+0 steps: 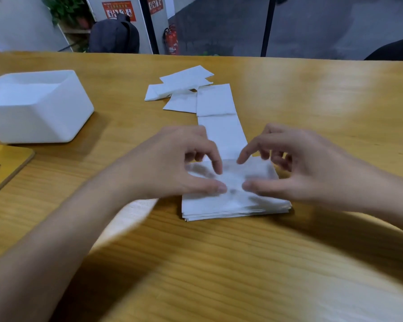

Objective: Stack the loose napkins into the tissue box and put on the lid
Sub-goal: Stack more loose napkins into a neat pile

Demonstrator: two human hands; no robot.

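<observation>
On the wooden table (219, 263), closest in, a white sheet (130, 217) shows partly from under the left forearm. Just past it lies a neat stack of napkins (236, 206). Both hands hover over it. The left hand (172, 163) and the right hand (307, 163) have bent fingers, and each one's thumb and forefinger tips come down on the top sheet. Motion blur hides whether either hand actually pinches the paper or only touches it. From the far edge of the stack a long unfolded napkin (223, 133) runs away between the hands. Beyond it sit a few loose napkins (184, 89), overlapping in a small scatter. To the left, well apart from the stack, stands the white tissue box (37, 117), open on top. Its wooden lid (9, 166) lies flat just in front of it at the left edge. Behind the table are a dark backpack (114, 36) and a red fire extinguisher (172, 41).
</observation>
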